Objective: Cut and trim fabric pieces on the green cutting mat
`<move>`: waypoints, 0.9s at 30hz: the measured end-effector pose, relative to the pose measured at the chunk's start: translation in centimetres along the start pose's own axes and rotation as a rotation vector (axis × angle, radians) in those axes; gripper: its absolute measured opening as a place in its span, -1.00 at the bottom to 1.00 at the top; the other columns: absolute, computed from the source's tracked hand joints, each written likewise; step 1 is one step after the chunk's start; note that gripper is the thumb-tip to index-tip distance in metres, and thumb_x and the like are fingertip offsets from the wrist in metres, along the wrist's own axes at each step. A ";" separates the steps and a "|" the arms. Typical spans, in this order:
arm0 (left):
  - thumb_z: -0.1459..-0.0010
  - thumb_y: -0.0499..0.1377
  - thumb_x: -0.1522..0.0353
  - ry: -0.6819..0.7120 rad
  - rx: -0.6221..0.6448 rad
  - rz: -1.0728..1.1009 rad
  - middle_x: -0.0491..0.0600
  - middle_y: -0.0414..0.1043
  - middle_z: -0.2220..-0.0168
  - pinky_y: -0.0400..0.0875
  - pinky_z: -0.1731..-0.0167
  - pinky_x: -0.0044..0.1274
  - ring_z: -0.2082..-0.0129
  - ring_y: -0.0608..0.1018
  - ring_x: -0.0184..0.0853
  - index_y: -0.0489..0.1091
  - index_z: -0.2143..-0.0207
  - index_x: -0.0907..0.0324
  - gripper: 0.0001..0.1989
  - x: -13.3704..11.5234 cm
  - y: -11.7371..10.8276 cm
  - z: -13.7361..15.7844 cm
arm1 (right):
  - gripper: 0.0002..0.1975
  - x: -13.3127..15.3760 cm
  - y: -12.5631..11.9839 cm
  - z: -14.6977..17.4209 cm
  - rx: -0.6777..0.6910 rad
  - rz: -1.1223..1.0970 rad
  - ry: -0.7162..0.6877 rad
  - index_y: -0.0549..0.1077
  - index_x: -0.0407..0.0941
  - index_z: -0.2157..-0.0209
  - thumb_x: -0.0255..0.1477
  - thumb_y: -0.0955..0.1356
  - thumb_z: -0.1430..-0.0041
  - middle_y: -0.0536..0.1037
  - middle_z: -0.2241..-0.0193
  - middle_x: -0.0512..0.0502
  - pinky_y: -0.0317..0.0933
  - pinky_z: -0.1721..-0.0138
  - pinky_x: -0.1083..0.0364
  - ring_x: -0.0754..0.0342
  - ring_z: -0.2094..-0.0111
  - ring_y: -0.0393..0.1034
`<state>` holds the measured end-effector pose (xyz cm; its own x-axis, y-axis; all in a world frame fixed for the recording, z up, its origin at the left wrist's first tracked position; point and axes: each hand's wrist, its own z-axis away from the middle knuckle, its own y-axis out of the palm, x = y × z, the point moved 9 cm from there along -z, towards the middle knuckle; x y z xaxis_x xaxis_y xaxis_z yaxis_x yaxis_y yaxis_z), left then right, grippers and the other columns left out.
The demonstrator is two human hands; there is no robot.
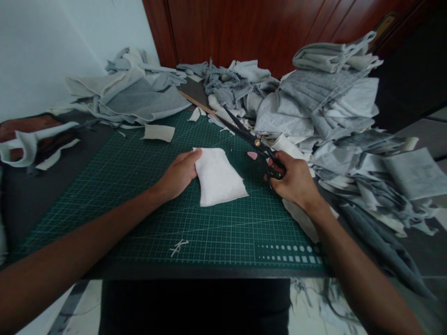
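Observation:
A white piece of fabric (220,179) is pinched at its upper left corner by my left hand (180,173), just over the green cutting mat (146,218). Its right edge slants outward toward the bottom. My right hand (295,179) has its fingers through the handles of black scissors (256,142). The blades are slightly apart and point up and left, away from the fabric. Beside the scissors lies a pink piece of chalk (252,155). A small cream scrap (159,133) rests on the mat beyond my left hand.
Grey and white cloth is heaped at the back left (139,97) and in a tall pile (324,93) at the right. A wooden stick (197,102) lies at the mat's far edge. White thread bits (179,246) are near the front. Behind stands a red-brown wooden door (230,32).

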<state>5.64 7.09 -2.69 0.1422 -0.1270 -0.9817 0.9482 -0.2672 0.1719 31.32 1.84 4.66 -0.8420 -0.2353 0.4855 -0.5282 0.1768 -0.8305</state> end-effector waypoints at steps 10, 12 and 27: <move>-0.46 0.10 0.30 -0.042 0.061 0.417 0.24 0.54 -0.17 0.18 -0.41 -0.12 -0.36 0.39 0.01 0.51 -0.07 0.29 -0.69 -0.1 3.2 1.6 | -0.60 -0.1 0.9 0.2 -0.061 -0.060 0.008 0.21 -0.04 0.17 -0.30 0.37 0.07 0.56 0.29 -0.17 0.29 0.30 -0.05 -0.13 0.35 0.47; -0.45 0.13 0.32 -0.021 0.088 0.437 0.23 0.55 -0.15 0.17 -0.42 -0.11 -0.37 0.38 0.01 0.53 -0.05 0.30 -0.71 -0.2 3.5 1.8 | -0.59 0.3 1.5 0.4 -0.039 -0.024 0.004 0.21 -0.05 0.16 -0.31 0.36 0.08 0.56 0.26 -0.22 0.31 0.26 -0.09 -0.18 0.29 0.48; -0.44 0.17 0.35 0.035 0.096 0.593 0.16 0.61 -0.07 0.21 -0.42 -0.21 -0.34 0.42 -0.07 0.59 0.10 0.27 -0.78 -1.3 4.3 2.6 | -0.65 3.8 4.2 2.1 0.023 0.237 -0.064 0.27 -0.12 0.17 -0.36 0.34 0.04 0.50 0.29 -0.29 0.32 0.17 -0.14 -0.23 0.23 0.43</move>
<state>8.83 3.64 -0.46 0.6497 -0.2498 -0.7179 0.6748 -0.2453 0.6961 26.12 -0.30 2.47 -0.9330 -0.2500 0.2590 -0.3139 0.2127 -0.9253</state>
